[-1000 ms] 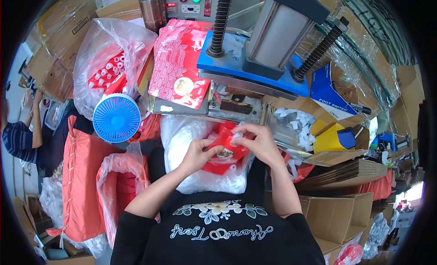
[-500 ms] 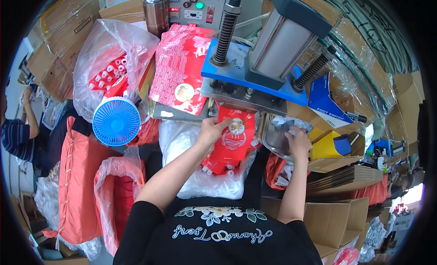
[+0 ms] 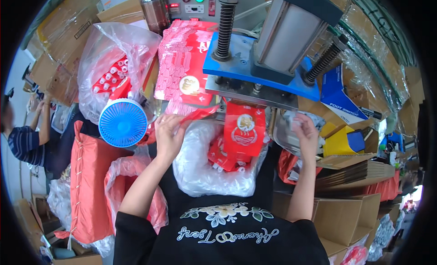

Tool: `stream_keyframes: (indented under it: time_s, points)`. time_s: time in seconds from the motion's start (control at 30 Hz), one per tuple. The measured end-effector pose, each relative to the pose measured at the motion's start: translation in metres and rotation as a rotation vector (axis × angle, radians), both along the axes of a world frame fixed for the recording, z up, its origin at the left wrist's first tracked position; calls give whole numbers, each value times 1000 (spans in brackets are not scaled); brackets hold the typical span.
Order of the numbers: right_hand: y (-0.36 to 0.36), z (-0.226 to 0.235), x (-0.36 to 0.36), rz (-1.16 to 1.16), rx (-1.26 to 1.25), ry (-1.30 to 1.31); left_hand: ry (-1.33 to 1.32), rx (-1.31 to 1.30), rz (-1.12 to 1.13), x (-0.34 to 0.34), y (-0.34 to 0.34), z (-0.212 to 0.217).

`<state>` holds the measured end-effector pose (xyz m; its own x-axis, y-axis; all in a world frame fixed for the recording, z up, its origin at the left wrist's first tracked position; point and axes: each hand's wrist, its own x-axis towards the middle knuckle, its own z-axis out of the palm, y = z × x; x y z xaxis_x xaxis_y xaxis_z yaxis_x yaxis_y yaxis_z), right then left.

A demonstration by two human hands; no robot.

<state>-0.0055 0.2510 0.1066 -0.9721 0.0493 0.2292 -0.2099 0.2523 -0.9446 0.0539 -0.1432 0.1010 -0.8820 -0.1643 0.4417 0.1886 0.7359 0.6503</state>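
One red pouch [image 3: 244, 128] sits under the press [image 3: 259, 78]. Left hand [image 3: 169, 133] pinches another; right hand [image 3: 306, 128] grips plastic bits. More wait.

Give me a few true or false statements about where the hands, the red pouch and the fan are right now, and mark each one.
1. A red pouch hangs upright under the blue press plate. True.
2. The left hand rests on the blue fan. False: it is beside the fan, touching a red pouch edge near the press.
3. The right hand reaches over a metal tray to the right of the press. True.
4. The clear plastic bag in front of the person has nothing in it. False: red pouches lie in it.
5. Both hands hold the hanging pouch. False: neither hand touches it.
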Motion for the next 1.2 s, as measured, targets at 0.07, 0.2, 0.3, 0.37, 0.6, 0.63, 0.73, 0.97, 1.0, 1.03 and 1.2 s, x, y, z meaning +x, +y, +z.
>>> stream_keyframes:
  time_s: [0.07, 0.2, 0.3, 0.37, 0.6, 0.63, 0.73, 0.97, 1.0, 1.03, 1.2]
  points:
    - [-33, 19, 11, 97, -67, 5, -12, 385, -161, 11, 22, 10]
    - [-92, 51, 35, 343, 191, -59, -290, 503, -254, 25, 48, -17]
    - [-103, 49, 35, 630, 268, -78, -262, 544, -395, 32, 66, -34]
    - [-103, 42, 31, 641, 230, -163, -412, 633, -455, 36, 73, -30]
    - [-60, 14, 0, 104, 246, -9, -613, 938, -294, -17, 99, -30]
    - [-46, 12, -5, 18, 376, -7, -654, 1145, -241, -23, 103, -26]
    - [-11, 12, -14, -132, 664, -53, -639, 1333, -197, -38, 115, -16]
    - [-9, -23, -31, -341, 769, 78, -510, 955, -241, -61, 91, -25]
    - [-11, -24, -31, -340, 708, 24, -359, 614, -275, -66, 79, -24]
    - [-9, -26, -30, -314, 666, 30, -364, 604, -262, -68, 65, -21]
    - [2, -29, -15, -185, 412, 142, 34, -345, 60, -38, 4, -33]
